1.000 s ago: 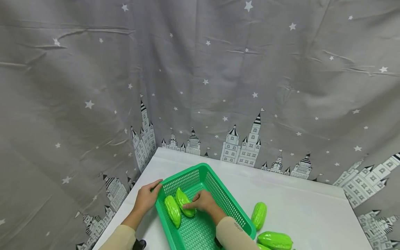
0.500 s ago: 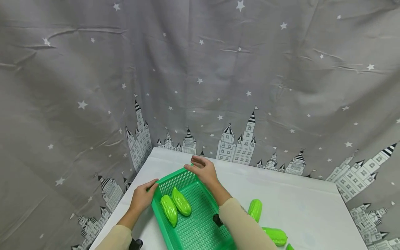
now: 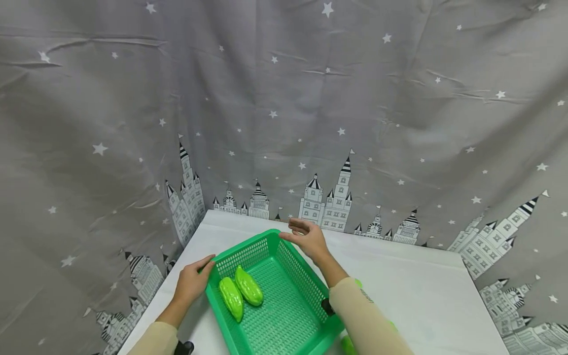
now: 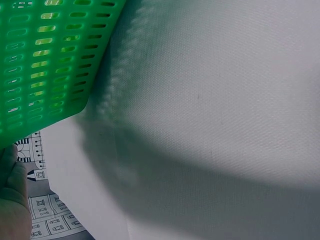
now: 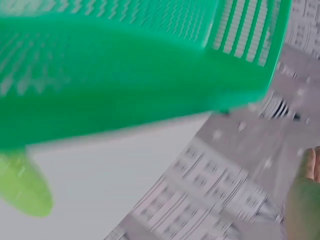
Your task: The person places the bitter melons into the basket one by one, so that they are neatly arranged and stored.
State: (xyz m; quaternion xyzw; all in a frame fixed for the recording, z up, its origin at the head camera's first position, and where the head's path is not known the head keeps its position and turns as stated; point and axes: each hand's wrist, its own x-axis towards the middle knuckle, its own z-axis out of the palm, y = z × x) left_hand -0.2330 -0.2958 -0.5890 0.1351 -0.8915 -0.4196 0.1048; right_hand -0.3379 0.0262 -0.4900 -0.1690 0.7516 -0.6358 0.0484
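A green plastic basket [image 3: 284,315] with slotted walls sits on the white table. Two shiny, ridged bitter melons [image 3: 231,299] lie side by side in its left part. My left hand [image 3: 192,282] holds the basket's rim at the far left corner, thumb on top; the left wrist view catches that hand [image 4: 14,200] beneath the basket wall. Fingers extended and holding nothing, my right hand [image 3: 308,240] hovers by the basket's far right wall. At the edge of the right wrist view the same hand [image 5: 304,200] shows partly.
More bitter melons [image 3: 348,345] lie on the table [image 3: 426,296] right of the basket, mostly hidden by my right sleeve [image 3: 364,315]. One melon [image 5: 25,187] shows beside the basket in the right wrist view. A grey curtain [image 3: 266,88] stands behind the table.
My right hand let go of the second bitter melon inside the basket, rose out toward the far wall, then shifted right. My left hand stays at the rim.
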